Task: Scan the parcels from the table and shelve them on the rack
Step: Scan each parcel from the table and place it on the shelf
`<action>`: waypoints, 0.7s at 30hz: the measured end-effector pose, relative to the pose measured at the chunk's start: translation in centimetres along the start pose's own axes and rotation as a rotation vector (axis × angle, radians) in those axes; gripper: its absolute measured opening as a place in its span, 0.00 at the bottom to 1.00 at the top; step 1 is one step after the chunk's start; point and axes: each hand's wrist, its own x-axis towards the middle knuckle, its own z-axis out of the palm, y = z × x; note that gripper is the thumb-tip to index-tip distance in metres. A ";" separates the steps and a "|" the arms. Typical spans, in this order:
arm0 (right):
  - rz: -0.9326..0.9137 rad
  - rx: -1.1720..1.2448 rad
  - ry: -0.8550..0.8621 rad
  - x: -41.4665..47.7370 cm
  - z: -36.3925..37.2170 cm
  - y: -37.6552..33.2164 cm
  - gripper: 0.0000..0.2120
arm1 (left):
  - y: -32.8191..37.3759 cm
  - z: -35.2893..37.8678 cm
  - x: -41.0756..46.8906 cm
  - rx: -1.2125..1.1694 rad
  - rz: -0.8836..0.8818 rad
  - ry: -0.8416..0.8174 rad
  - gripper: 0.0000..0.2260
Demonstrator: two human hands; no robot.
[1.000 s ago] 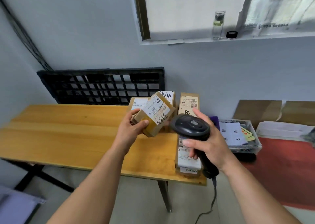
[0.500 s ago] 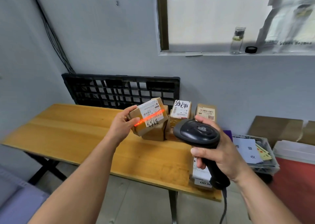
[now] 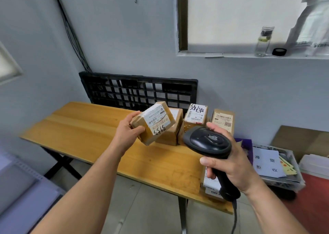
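My left hand (image 3: 126, 132) grips a small brown parcel (image 3: 154, 122) with a white label and handwritten digits, held tilted above the wooden table (image 3: 92, 127). My right hand (image 3: 229, 162) holds a black handheld scanner (image 3: 208, 143) by its handle, its head turned toward the parcel. No scan line shows on the label. Behind the held parcel stand three more parcels: one brown box (image 3: 173, 130), one with black handwriting (image 3: 195, 115) and one with a barcode label (image 3: 223, 120). A flat parcel (image 3: 209, 182) lies at the table's right end, partly hidden by my right hand.
A black plastic pallet (image 3: 138, 91) leans on the wall behind the table. A grey tray with papers (image 3: 274, 164) sits right of the table, above a red floor area (image 3: 309, 198). A glass bottle (image 3: 263, 41) stands on the window ledge. A pale bin (image 3: 21, 194) is at lower left.
The red scan line seen on the parcel's label half a second ago is gone. My view has swung left and up, and both hands sit slightly lower and further right in the frame.
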 end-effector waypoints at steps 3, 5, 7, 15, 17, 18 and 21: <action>0.020 0.009 -0.036 0.5 0.9 0.8 0.47 | -0.2 -0.9 -2.1 -0.060 -0.038 0.042 0.26; 0.031 0.009 -0.077 0.9 1.9 1.2 0.46 | -0.5 -1.6 -3.5 -0.115 -0.073 0.082 0.30; 0.042 0.019 -0.118 1.2 3.4 1.3 0.44 | -1.0 -2.1 -4.7 -0.192 -0.102 0.115 0.31; 0.032 0.053 -0.215 2.5 11.9 0.7 0.47 | -3.0 -5.5 -8.9 -0.382 -0.083 0.113 0.31; 0.023 0.062 -0.228 2.6 14.2 0.2 0.47 | -3.6 -7.2 -9.9 -0.306 -0.048 0.093 0.30; 0.021 0.067 -0.237 2.6 15.5 -0.1 0.48 | -3.9 -8.4 -10.4 -0.251 -0.035 0.079 0.29; 0.012 0.061 -0.268 2.7 19.2 -0.9 0.52 | -5.1 -12.1 -11.8 -0.150 0.028 0.014 0.27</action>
